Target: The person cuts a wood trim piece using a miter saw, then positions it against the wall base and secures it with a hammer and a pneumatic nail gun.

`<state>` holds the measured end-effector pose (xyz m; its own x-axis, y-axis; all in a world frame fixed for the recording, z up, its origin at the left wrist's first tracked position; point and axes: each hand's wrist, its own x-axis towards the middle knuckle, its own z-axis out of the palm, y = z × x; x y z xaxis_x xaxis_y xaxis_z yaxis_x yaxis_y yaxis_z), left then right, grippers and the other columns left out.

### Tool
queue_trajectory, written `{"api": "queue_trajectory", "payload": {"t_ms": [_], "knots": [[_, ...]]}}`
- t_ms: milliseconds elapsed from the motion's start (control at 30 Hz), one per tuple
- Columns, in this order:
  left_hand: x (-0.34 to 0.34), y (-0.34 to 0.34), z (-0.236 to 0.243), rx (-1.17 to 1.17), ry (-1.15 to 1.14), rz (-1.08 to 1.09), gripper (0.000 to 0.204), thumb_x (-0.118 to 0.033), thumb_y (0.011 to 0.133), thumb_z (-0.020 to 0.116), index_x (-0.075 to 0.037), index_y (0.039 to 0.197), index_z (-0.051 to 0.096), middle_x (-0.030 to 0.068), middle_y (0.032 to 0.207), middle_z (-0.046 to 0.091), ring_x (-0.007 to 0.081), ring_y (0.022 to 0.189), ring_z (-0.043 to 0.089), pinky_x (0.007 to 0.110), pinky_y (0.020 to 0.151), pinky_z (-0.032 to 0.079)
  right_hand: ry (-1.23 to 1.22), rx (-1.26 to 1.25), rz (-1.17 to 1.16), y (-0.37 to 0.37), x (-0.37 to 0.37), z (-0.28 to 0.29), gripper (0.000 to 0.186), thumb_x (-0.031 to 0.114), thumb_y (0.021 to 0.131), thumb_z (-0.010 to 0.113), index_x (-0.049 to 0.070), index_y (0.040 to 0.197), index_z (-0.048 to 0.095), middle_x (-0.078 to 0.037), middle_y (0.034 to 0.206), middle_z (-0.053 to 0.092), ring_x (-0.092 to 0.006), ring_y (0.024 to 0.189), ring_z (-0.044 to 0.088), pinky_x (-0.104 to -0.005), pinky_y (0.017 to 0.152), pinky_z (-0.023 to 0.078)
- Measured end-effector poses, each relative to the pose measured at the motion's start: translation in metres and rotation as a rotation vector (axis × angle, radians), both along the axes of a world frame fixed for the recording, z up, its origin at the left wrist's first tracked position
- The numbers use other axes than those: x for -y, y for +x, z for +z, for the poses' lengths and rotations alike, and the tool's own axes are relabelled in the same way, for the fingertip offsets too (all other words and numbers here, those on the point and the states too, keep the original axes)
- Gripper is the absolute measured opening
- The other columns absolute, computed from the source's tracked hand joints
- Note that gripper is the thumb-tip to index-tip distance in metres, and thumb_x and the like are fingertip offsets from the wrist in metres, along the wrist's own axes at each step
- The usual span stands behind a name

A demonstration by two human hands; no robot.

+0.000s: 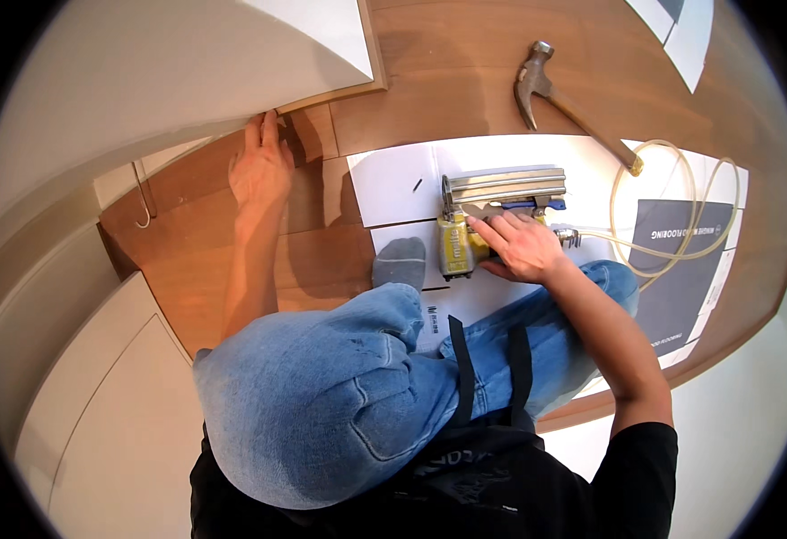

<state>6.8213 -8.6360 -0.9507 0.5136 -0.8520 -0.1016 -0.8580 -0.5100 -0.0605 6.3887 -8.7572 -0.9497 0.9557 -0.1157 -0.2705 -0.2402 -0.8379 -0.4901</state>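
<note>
Lying on the white and grey sheets (393, 193) in front of the person, the yellow-green nail gun (457, 247) is resting under the right hand (521, 247). That hand's grip is clamping over the handle from above, thumb and fingers bending round opposite sides. The left hand (261, 172) is keeping its grip apart, fingers stretching forward and touching the wood at the lower edge of the white panel (339, 92), closing on nothing.

Judging by its metal parts, the nail gun is probably weighing heavy and feeling stiff, with smooth casing that may be turning slippery in a damp palm; it is not looking fragile. The handle, where the right hand is sitting, is offering the best hold; the silver magazine is making a poorer one, and the clear hose (602, 236) is likely dragging a little at the handle's end.

Counting up, one nail gun, one hose, one panel and one hammer (582, 121) are showing. The hammer is lying beyond the nail gun, its handle end overlapping the sheets. One foot in a grey sock (400, 263) is resting beside the nail gun, and two black straps are crossing the jeans.
</note>
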Motion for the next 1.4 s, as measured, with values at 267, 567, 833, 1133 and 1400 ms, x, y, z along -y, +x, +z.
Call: {"api": "queue_trajectory", "payload": {"t_ms": [267,567,833,1133,1400], "knots": [[0.012,-0.006,0.009,0.010,0.101,0.023,0.047,-0.014,0.102,0.057,-0.011,0.148,0.060,0.0093,0.153,0.057,0.0355,0.112,0.072,0.049,0.087,0.060,0.065,0.031,-0.034,-0.008,0.001,-0.007,0.082,0.044,0.088,0.080,0.012,0.156,0.048,-0.006,0.110,0.062,-0.0258,0.104,0.063,-0.0376,0.092,0.055],[0.012,0.014,-0.002,0.093,-0.043,-0.091,0.038,-0.008,0.098,0.058,-0.010,0.134,0.071,0.0108,0.134,0.071,0.0361,0.105,0.073,0.048,0.086,0.057,0.068,0.050,-0.028,-0.008,0.002,-0.006,0.083,0.045,0.088,0.080,0.011,0.157,0.048,-0.006,0.109,0.062,-0.0251,0.103,0.063,-0.0365,0.091,0.055],[0.016,0.000,0.006,0.017,-0.003,-0.044,0.042,-0.013,0.098,0.063,-0.013,0.140,0.067,0.0103,0.142,0.065,0.0360,0.115,0.069,0.046,0.094,0.057,0.163,0.176,-0.222,-0.013,0.009,-0.010,0.074,0.040,0.091,0.079,0.012,0.154,0.051,-0.011,0.116,0.063,-0.0312,0.102,0.063,-0.0413,0.091,0.054],[0.044,-0.054,-0.012,-1.178,-0.214,0.528,0.044,-0.037,0.111,0.061,-0.004,0.140,0.065,0.0083,0.122,0.073,0.0169,0.103,0.073,0.032,0.090,0.057,-0.510,0.264,-0.755,0.013,0.127,-0.017,0.064,0.026,0.090,0.080,0.006,0.146,0.057,-0.014,0.133,0.063,-0.0364,0.124,0.058,-0.0498,0.104,0.048],[0.087,-0.064,-0.038,-1.393,-0.240,0.829,0.054,-0.049,0.112,0.056,-0.002,0.137,0.064,0.0047,0.109,0.074,0.0113,0.086,0.067,0.028,0.080,0.054,-0.377,0.218,-0.530,0.028,0.186,-0.047,0.034,0.023,0.095,0.073,0.009,0.125,0.064,-0.012,0.110,0.066,-0.0340,0.108,0.063,-0.0437,0.093,0.055]]}}
